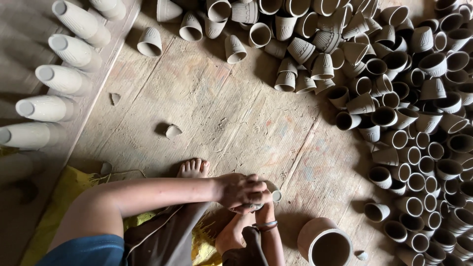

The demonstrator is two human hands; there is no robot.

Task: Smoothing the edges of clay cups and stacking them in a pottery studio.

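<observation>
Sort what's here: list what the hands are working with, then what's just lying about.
In hand:
left hand
right hand
small clay cup, gripped between both
large clay pot, nearest

Lying about:
heap of cups
row of stacked cups
broken shards
yellow cloth

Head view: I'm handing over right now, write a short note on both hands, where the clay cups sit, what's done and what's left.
Left hand: closed over a small clay cup, gripping it from above.
Right hand: mostly hidden under the left, seemingly on the same cup; a bangle is on its wrist.
A larger clay pot stands open just right of the hands.
A big heap of cups lies on the floor to the right and top.
Tall tapered cup stacks lie in a row at left.
Broken shards lie on the floor.
Done and left: cannot tell from this frame.
</observation>
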